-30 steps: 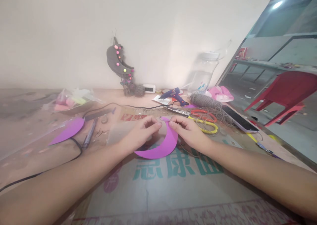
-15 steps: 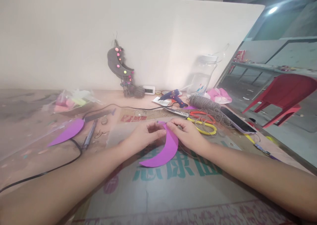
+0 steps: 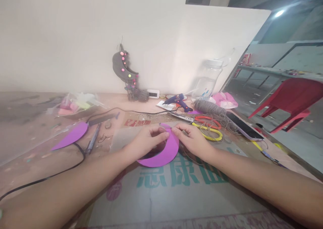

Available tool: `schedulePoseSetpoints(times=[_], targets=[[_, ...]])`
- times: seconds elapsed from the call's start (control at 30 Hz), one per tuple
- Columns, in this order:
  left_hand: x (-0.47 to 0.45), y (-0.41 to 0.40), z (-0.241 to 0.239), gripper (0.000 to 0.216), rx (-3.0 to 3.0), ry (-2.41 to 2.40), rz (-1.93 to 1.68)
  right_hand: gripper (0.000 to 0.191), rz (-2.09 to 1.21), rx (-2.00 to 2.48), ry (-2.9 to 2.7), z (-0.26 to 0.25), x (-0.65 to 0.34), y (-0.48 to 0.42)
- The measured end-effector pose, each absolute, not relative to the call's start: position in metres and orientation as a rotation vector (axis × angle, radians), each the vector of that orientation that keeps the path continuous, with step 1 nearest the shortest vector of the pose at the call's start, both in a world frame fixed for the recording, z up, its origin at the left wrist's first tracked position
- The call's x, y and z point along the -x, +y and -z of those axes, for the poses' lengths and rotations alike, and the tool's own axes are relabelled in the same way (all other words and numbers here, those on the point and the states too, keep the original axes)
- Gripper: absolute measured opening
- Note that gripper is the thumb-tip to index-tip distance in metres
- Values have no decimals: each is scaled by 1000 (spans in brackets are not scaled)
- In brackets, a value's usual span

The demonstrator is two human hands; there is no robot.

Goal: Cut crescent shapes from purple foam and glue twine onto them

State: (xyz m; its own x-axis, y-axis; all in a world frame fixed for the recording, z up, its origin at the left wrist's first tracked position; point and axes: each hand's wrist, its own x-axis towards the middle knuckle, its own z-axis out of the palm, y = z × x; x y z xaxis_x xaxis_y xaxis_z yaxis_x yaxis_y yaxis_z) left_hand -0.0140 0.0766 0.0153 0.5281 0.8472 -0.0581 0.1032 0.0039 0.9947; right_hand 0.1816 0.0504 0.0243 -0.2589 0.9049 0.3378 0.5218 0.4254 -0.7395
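A purple crescent cutout (image 3: 161, 157), flat and thin like paper or foam sheet, is held above the mat (image 3: 131, 195) in the middle of the table. My left hand (image 3: 148, 139) pinches its inner edge near the upper part, thumb and fingers closed. From the other side, my right hand (image 3: 190, 138) grips its outer edge near the top tip. The lower tip curves leftward beneath my left hand. Beyond my right hand lie scissors with red and yellow handles (image 3: 209, 135), tangled in grey yarn (image 3: 212, 108).
A glue gun (image 3: 176, 101), a clear bottle (image 3: 208, 79) and a phone (image 3: 244, 126) stand or lie toward the back right. Left are a purple piece (image 3: 72, 136), a pen (image 3: 94, 138) and a black cable (image 3: 42, 179). A decorated grey crescent (image 3: 122, 67) leans against the wall.
The crescent has tilted, its lower tip shifting left and up toward my left hand. Both hands keep their pinch on it. The whole view has shifted slightly.
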Motion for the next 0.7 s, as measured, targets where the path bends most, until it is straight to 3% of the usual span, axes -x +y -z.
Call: schedulePoseSetpoints(times=[0.3, 0.43, 0.7], targets=[[10, 79, -14, 47, -1477, 953, -814, 45, -374, 1091, -1982, -29, -193, 52], [11, 80, -13, 46, -1495, 951, -818, 31, -280, 898, -2029, -30, -197, 46], [10, 80, -16, 38, -1463, 1001, -788, 16, -340, 1120, -1796, -22, -197, 59]])
